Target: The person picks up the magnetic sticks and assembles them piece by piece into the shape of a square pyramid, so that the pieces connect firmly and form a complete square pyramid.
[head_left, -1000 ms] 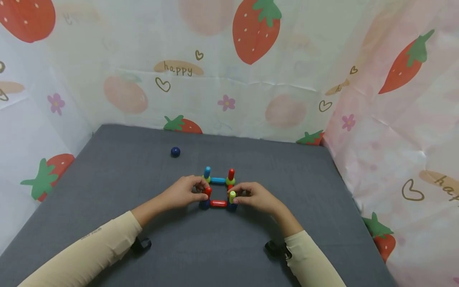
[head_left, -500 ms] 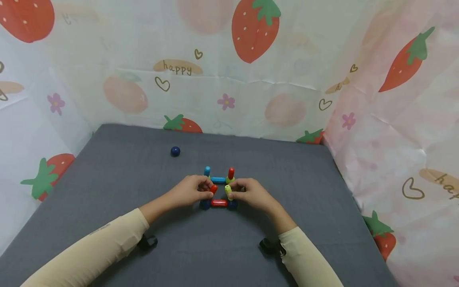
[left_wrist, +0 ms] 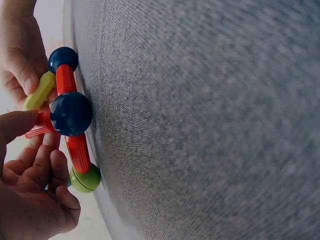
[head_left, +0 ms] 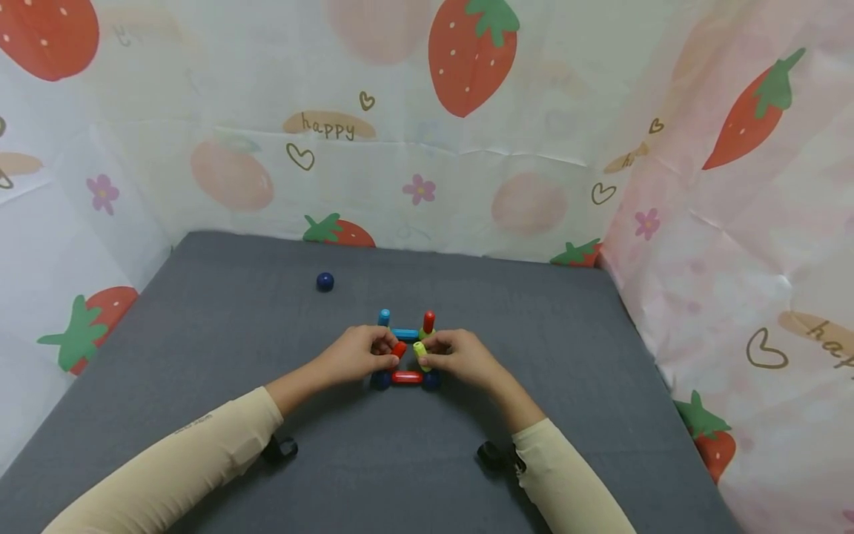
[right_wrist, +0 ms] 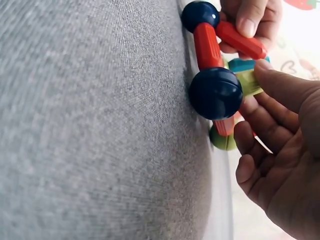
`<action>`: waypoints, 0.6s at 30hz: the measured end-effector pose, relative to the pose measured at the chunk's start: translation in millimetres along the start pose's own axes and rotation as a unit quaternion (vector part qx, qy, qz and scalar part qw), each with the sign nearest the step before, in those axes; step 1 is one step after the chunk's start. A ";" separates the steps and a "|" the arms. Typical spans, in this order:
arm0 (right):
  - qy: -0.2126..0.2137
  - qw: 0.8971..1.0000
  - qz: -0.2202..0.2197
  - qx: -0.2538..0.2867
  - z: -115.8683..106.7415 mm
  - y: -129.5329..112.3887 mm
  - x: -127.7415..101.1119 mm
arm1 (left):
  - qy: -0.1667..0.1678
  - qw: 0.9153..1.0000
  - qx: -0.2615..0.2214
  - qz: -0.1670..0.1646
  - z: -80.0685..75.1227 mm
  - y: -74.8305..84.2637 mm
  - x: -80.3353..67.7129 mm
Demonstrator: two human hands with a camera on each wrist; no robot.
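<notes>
A square frame of toy rods and balls rests on the table. Its front edge is a red rod (head_left: 407, 377) between two dark blue balls (left_wrist: 71, 114) (right_wrist: 216, 93). My left hand (head_left: 350, 352) pinches another red rod (head_left: 399, 349) between thumb and fingers. Its lower end meets the left front ball, and it leans inward. With my right hand (head_left: 467, 360) I pinch a yellow-green rod (head_left: 420, 351), also leaning inward above the right front ball. At the back, a blue rod (head_left: 383, 317) and a red rod (head_left: 429, 320) stand up, joined low down by a blue crossbar (head_left: 405, 334).
A loose dark blue ball (head_left: 325, 282) lies farther back, left of the frame. The grey cloth-covered table (head_left: 253, 297) ends at a strawberry-print curtain (head_left: 467, 193) behind and on both sides. Black straps (head_left: 490, 456) show at both wrists.
Both hands have moved inward, closer together. The red rod and the yellow-green rod went from about upright to leaning toward each other. The loose ball stays put.
</notes>
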State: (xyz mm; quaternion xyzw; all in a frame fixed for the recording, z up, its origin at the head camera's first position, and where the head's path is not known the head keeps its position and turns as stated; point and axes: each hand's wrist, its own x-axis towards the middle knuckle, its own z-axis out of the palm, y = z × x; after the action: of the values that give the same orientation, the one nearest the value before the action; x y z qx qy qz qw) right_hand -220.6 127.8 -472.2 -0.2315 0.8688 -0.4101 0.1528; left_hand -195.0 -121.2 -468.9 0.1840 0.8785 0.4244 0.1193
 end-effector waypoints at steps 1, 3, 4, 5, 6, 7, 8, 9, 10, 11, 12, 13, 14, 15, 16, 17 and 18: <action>0.000 1.000 0.002 -0.003 0.3 -0.6 0.5 | 0.000 1.000 -0.001 -0.001 0.2 0.1 -0.2; -0.001 1.000 0.005 -0.008 1.1 -1.3 1.2 | 0.000 1.000 -0.003 -0.001 0.5 0.1 -0.5; -0.002 1.000 0.007 -0.011 1.3 -1.5 1.6 | -0.001 1.000 -0.004 -0.001 0.6 0.0 -0.5; -0.002 1.000 0.010 -0.013 1.6 -1.4 1.9 | -0.001 1.000 -0.005 -0.002 0.9 0.0 -0.6; -0.003 1.000 0.011 -0.015 1.8 -1.3 2.3 | -0.002 1.000 -0.005 -0.002 0.9 -0.3 -0.4; -0.003 1.000 0.012 -0.015 1.7 -1.5 2.4 | -0.002 1.000 -0.005 -0.001 0.8 -0.6 -0.1; -0.004 1.000 0.013 -0.015 1.8 -1.3 2.9 | -0.002 1.000 -0.005 -0.001 0.7 -1.0 0.2; -0.005 1.000 0.014 -0.013 1.8 -1.2 3.2 | -0.002 1.000 -0.006 -0.002 0.4 -1.0 0.3; -0.006 1.000 0.016 -0.012 1.7 -1.2 3.6 | -0.003 1.000 -0.006 -0.003 0.3 -1.2 0.8; -0.006 1.000 0.016 -0.012 1.6 -1.5 3.8 | -0.003 1.000 -0.006 -0.003 0.1 -1.3 1.1; -0.007 1.000 0.016 -0.011 1.4 -1.9 4.1 | -0.003 1.000 -0.006 -0.004 -0.2 -1.4 1.3; -0.007 1.000 0.016 -0.010 1.2 -2.4 4.1 | -0.003 1.000 -0.007 -0.003 -0.5 -1.4 1.3; -0.008 1.000 0.017 -0.010 1.3 -2.6 4.4 | -0.003 1.000 -0.007 -0.004 -0.7 -1.4 1.3; -0.009 1.000 0.018 -0.010 1.2 -3.0 4.3 | -0.004 1.000 -0.007 -0.004 -0.8 -1.3 1.3; -0.010 1.000 0.018 -0.011 1.2 -3.3 4.1 | -0.004 1.000 -0.007 -0.005 -0.7 -1.3 1.5; -0.010 1.000 0.018 -0.012 1.3 -3.6 3.9 | -0.005 1.000 -0.008 -0.006 -0.7 -1.3 1.4; -0.010 1.000 0.017 -0.011 1.5 -3.5 3.8 | -0.005 1.000 -0.008 -0.007 -0.7 -1.1 1.2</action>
State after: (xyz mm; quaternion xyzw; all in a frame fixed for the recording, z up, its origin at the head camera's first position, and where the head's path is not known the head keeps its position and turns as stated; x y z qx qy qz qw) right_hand -222.2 122.9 -470.6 -0.2227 0.8757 -0.3950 0.1661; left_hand -196.6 -121.9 -469.4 0.1789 0.8756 0.4299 0.1284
